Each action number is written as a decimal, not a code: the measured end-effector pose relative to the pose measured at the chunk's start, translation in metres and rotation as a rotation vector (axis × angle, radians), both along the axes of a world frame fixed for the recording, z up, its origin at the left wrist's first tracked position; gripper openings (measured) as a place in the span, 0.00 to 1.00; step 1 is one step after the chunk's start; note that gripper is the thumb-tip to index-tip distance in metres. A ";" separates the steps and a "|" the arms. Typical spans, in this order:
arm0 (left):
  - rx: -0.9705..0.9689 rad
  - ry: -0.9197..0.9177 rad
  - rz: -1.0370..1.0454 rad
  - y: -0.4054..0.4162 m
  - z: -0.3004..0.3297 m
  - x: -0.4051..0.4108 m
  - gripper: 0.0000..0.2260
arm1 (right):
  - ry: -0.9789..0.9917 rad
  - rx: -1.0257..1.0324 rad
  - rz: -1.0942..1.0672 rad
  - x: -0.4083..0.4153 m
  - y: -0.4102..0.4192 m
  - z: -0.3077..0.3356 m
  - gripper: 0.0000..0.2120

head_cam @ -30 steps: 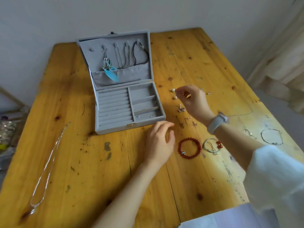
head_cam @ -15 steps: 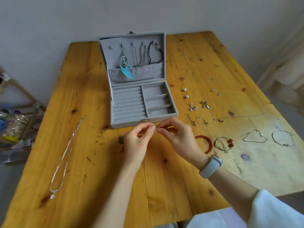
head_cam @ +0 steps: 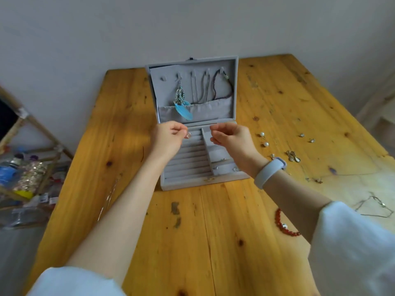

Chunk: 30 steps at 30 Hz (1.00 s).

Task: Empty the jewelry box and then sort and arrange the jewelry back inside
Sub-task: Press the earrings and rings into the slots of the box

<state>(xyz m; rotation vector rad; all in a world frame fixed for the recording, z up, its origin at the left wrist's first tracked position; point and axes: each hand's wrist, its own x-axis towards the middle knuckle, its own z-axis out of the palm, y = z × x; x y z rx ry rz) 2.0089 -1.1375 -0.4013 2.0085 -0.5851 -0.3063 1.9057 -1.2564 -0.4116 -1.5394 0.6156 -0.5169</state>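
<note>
The grey jewelry box (head_cam: 186,184) stands open mid-table, its lid upright. A blue feather earring (head_cam: 181,105) and a dark bead necklace (head_cam: 222,86) hang inside the lid. My left hand (head_cam: 168,138) hovers over the ring rolls and pinches a small silver earring (head_cam: 189,135). My right hand (head_cam: 232,137) is level with it over the divider and pinches a tiny piece too small to make out. Pearl earrings (head_cam: 264,139), drop earrings (head_cam: 293,156), small studs (head_cam: 306,137) and a red bead bracelet (head_cam: 283,224) lie on the table (head_cam: 192,242) to the right.
A thin chain (head_cam: 374,208) lies near the right edge, and a silver necklace (head_cam: 109,196) on the left is partly hidden by my arm. A wooden rack with clutter (head_cam: 23,178) stands left of the table. A wall is behind the box.
Both hands rose from the table in front of the box to above its tray and drew apart, each pinching something. The camera came closer to the box.
</note>
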 end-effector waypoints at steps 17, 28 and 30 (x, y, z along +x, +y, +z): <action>0.317 -0.426 0.034 -0.033 -0.030 0.015 0.07 | 0.177 -0.568 -0.061 0.038 -0.011 -0.027 0.05; 0.269 -0.521 -0.021 -0.025 -0.036 0.008 0.10 | 0.310 -0.757 -0.038 0.046 -0.001 -0.024 0.07; 0.252 -0.515 -0.014 -0.023 -0.038 0.009 0.10 | 0.320 -0.844 -0.024 0.044 0.000 -0.026 0.08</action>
